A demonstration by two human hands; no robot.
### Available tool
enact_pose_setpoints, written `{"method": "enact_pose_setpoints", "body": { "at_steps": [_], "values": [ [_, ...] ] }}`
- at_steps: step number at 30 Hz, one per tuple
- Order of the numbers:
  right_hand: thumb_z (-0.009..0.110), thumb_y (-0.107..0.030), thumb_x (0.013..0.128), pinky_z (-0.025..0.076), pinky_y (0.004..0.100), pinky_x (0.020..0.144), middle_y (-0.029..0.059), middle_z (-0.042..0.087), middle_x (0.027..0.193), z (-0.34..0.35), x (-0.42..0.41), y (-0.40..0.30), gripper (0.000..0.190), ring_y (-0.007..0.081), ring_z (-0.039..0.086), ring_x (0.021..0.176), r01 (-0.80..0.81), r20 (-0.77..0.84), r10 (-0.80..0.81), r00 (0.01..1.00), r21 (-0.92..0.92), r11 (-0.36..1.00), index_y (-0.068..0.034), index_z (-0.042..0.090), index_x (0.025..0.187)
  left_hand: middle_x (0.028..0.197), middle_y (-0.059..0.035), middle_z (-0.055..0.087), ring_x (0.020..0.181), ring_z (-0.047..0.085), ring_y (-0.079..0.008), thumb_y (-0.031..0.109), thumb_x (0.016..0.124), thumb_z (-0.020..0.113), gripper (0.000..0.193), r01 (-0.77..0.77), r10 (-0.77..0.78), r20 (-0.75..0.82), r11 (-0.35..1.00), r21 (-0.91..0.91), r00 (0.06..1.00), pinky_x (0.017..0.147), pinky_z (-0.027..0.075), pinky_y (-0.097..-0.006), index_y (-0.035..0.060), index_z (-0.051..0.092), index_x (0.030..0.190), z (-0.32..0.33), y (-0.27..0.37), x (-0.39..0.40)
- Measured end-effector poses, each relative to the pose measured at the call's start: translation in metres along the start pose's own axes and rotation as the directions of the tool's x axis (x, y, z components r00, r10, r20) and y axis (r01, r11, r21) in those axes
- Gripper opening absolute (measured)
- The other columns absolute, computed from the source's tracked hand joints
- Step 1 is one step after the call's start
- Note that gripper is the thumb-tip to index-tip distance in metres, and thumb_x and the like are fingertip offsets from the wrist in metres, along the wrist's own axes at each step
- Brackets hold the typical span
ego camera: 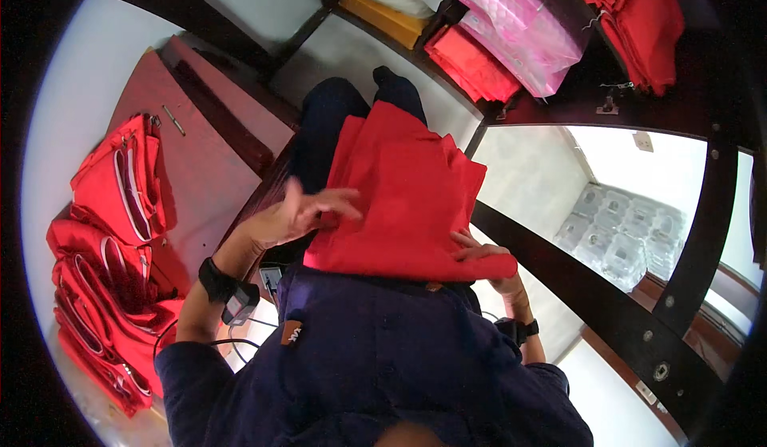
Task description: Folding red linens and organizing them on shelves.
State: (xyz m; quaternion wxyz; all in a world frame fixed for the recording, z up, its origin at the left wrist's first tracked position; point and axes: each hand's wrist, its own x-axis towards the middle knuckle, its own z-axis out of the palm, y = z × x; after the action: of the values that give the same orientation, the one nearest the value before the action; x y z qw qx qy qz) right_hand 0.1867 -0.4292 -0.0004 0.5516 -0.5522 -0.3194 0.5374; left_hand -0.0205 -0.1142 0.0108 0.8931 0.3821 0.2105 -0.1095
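A folded red cloth (407, 201) lies across my lap, its lower edge against my dark shirt. Over its left edge, my left hand (317, 210) has its fingers spread and slightly blurred, with nothing held in them. At the lower right corner my right hand (479, 251) grips the cloth. Its fingertips rest on top, while a rolled part of the cloth hides the palm and the thumb is out of sight.
Several red fabric pieces with zippers (126, 177) lie on a reddish table (210, 153) at left, near a pen (174, 120). Pink plastic packs (521, 27) and folded red cloth (470, 63) sit on a shelf at upper right. Clear plastic containers (623, 225) are stacked beyond dark framing (557, 267).
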Motion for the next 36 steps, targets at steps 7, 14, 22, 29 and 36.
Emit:
{"method": "enact_pose_setpoints", "body": {
  "at_steps": [7,14,22,29,36],
  "values": [
    [0.061,-0.029,0.073,0.012,0.0523,0.107,0.0200,0.064,0.095,0.000,0.010,-0.022,0.031,0.0387,0.043,0.119,0.034,0.080,-0.035,0.996,0.024,0.999,0.000,0.066,0.082,0.092,-0.0108,0.057,0.071,0.056,-0.0114,0.023,0.086,0.058,0.032,0.273,-0.095,-0.397,0.865,0.421,0.913,0.058,0.046,-0.0239,0.0001,0.049,0.106,-0.008,-0.042,-0.002],
    [0.071,-0.025,0.062,0.020,0.0517,0.106,0.0152,0.064,0.102,0.006,0.012,-0.029,0.035,0.0341,0.045,0.119,-0.026,0.040,0.028,0.999,-0.045,0.999,-0.005,0.067,0.091,0.083,-0.0069,0.060,0.069,0.055,-0.0089,0.015,0.084,0.059,0.032,0.356,-0.242,-0.397,0.902,0.246,0.886,0.058,0.044,-0.0223,-0.0033,0.051,0.108,0.002,-0.031,-0.011],
    [0.069,-0.013,0.067,0.029,0.0511,0.101,0.0193,0.064,0.096,0.004,0.007,-0.040,0.022,0.0372,0.052,0.109,0.041,0.160,-0.040,0.986,-0.005,0.999,-0.001,0.064,0.084,0.087,-0.0013,0.061,0.071,0.053,-0.0047,0.009,0.083,0.057,0.027,0.436,-0.371,-0.259,0.858,0.271,0.892,0.058,0.043,-0.0194,-0.0020,0.057,0.108,0.040,0.012,-0.050],
    [0.069,-0.012,0.062,0.029,0.0504,0.102,0.0177,0.064,0.101,0.006,0.011,-0.041,0.029,0.0338,0.055,0.107,-0.051,0.163,0.051,0.985,-0.004,0.999,-0.003,0.066,0.090,0.083,0.0001,0.062,0.070,0.055,-0.0084,0.003,0.078,0.057,0.029,0.517,-0.514,-0.121,0.763,0.388,0.849,0.061,0.044,-0.0245,0.0004,0.058,0.107,0.036,0.024,-0.059],
    [0.065,-0.007,0.067,0.034,0.0493,0.098,0.0185,0.064,0.098,0.002,0.019,-0.043,0.025,0.0337,0.057,0.103,0.023,0.225,-0.053,0.973,0.134,0.991,-0.004,0.065,0.091,0.101,-0.0123,0.056,0.095,0.054,-0.0259,0.002,0.063,0.066,0.049,0.115,0.173,-0.207,0.430,0.895,0.963,0.083,0.043,-0.0342,0.0043,0.055,0.111,0.047,0.014,-0.047]
  ]
}}
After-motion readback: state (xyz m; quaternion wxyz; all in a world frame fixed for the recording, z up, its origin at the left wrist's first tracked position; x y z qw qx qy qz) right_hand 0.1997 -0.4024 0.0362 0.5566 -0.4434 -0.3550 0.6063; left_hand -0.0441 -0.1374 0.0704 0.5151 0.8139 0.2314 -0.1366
